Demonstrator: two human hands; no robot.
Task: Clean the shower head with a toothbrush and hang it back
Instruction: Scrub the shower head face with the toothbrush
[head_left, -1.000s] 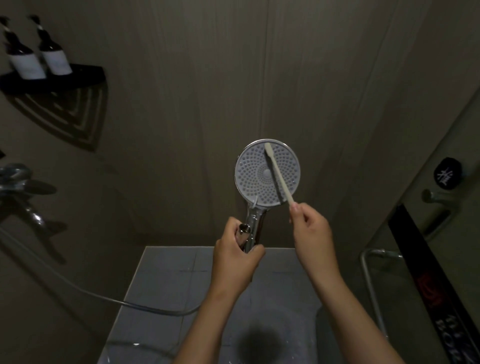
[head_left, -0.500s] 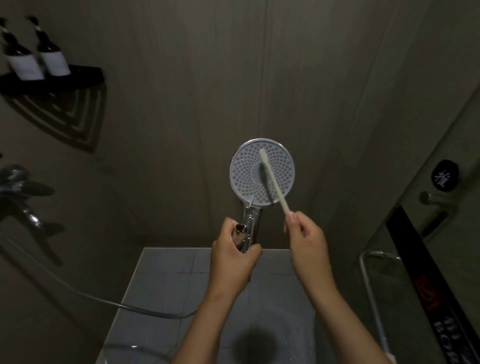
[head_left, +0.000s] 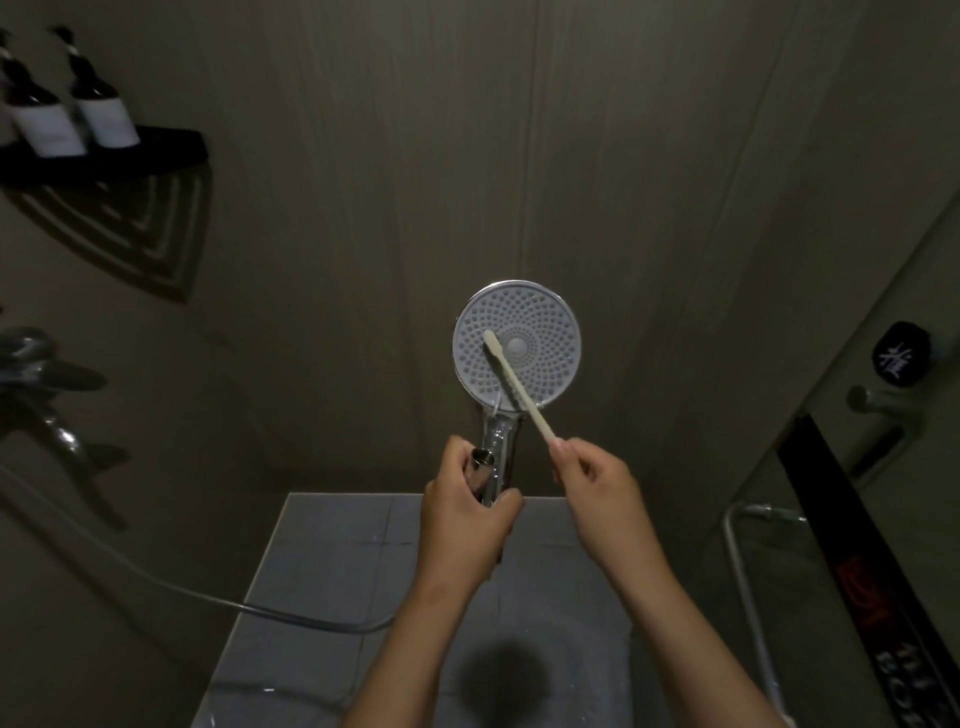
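Against dim grey shower walls, a round chrome-rimmed shower head (head_left: 517, 345) at frame centre is gripped by the left hand (head_left: 467, 514); a cream plastic toothbrush (head_left: 517, 392), pinched by the right hand (head_left: 597, 486), is pressed on its face. Scrubbing is underway; further strokes seem needed.

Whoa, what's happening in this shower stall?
Someone is cleaning a shower head. Their left hand grips its chrome handle, holding the round nozzle face toward the camera. Their right hand pinches the end of a pale toothbrush, whose brush end lies on the face, just left of its centre. The shower head is in hand, not yet hung back.
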